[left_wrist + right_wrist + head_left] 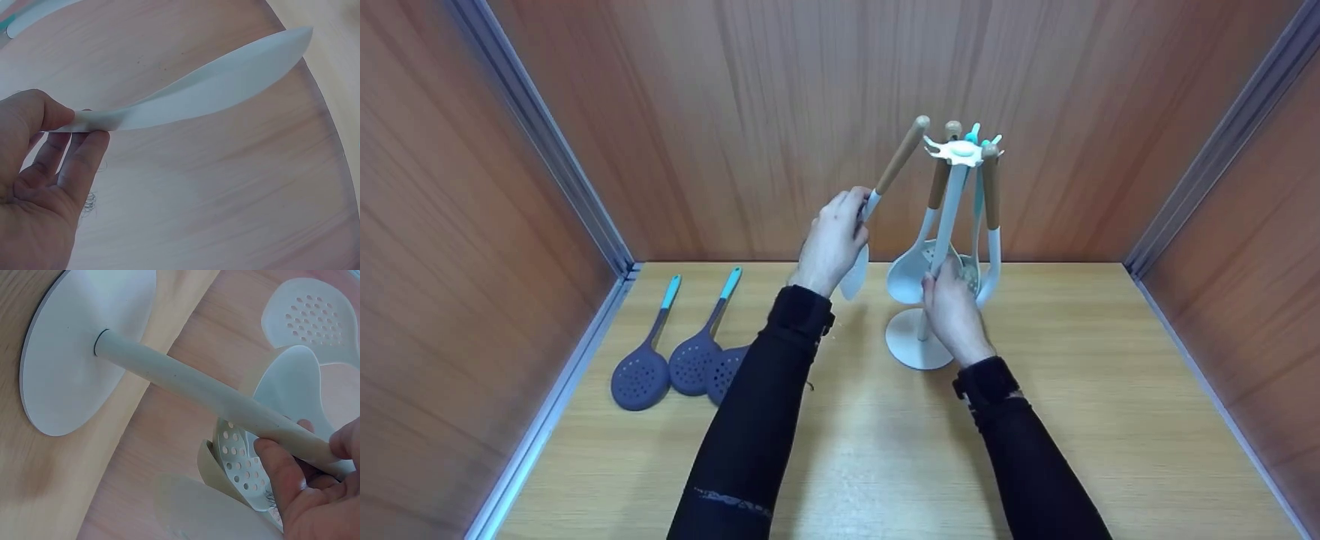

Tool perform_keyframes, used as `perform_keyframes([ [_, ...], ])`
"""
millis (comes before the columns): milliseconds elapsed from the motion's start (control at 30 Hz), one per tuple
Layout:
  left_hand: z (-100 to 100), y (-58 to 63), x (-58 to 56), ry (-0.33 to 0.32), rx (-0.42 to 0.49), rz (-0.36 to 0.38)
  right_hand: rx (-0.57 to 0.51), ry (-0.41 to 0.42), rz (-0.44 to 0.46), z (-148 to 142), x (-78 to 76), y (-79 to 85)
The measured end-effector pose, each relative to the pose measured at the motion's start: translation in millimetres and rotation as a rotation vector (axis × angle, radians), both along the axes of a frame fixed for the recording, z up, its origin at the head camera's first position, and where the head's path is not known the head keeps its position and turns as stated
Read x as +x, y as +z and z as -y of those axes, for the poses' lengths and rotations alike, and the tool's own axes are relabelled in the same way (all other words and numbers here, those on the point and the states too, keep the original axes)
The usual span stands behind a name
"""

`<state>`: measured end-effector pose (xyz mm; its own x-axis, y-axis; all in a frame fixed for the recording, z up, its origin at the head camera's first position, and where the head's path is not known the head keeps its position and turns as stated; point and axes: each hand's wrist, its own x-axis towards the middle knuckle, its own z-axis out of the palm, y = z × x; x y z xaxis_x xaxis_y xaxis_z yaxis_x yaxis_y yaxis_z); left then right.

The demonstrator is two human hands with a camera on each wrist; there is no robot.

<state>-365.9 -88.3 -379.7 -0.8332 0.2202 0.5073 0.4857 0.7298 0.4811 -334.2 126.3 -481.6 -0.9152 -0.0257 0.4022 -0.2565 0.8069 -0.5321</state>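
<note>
At twelve o'clock from the table's (pixel 870 472) centre: wooden-handled white utensil (pixel 892 169), neck (pixel 873 202) pinched by your left hand (pixel 832 234), leaving the handle (pixel 906 146) free. At one: utensil rack (pixel 949 214), pole (pixel 185 382) gripped by your right hand (pixel 956 311), apparently for steadiness. At nine: three dark skimmers (pixel 640 379).

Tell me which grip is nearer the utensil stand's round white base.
Right: the right grip holds the pole above the round white base; the left grip is farther off, to its left.

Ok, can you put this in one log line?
left hand: pinches wooden-handled utensil | right hand: grips stand pole | three dark skimmers: on table
</note>
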Motion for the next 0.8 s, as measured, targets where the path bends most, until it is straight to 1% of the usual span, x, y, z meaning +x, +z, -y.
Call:
perform_keyframes([
  [267,-4.2,2.1,1.5,0.000,-0.012,0.013,-0.003,0.014,0.021,0.3,-0.4,0.6],
  [533,-4.6,1.7,2.2,0.012,-0.033,0.000,-0.012,0.017,0.034,-0.7,0.5,1.1],
  [700,-4.4,0.6,2.2,0.013,-0.047,-0.028,-0.011,0.027,0.017,-1.7,1.0,0.7],
  [800,-4.5,0.1,2.3,0.012,-0.056,-0.032,-0.004,0.031,0.002,-2.3,0.9,0.1],
])
